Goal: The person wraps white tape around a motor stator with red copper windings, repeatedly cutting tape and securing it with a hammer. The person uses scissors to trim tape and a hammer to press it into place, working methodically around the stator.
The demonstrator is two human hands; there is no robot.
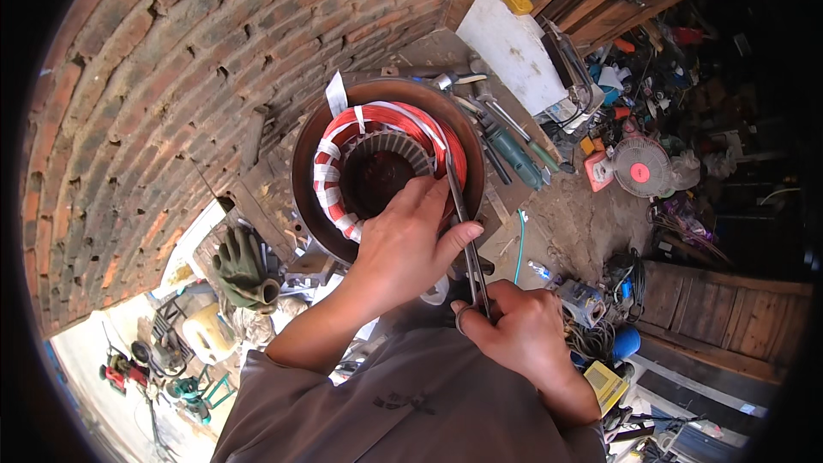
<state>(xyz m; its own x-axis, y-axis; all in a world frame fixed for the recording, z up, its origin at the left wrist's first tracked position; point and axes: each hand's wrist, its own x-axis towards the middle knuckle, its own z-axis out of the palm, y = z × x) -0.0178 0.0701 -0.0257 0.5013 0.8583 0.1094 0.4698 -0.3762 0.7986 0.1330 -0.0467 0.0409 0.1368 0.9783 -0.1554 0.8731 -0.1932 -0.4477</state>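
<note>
head view: red wire coil partly under the left hand

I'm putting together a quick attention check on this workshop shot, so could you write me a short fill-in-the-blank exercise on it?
1. The strips wrapped around the red coil are ____ in colour.
2. The hand gripping the long tool is the person's ____ one.
3. The wall at the upper left is built of ____.

Missing words: white; right; bricks.
</note>
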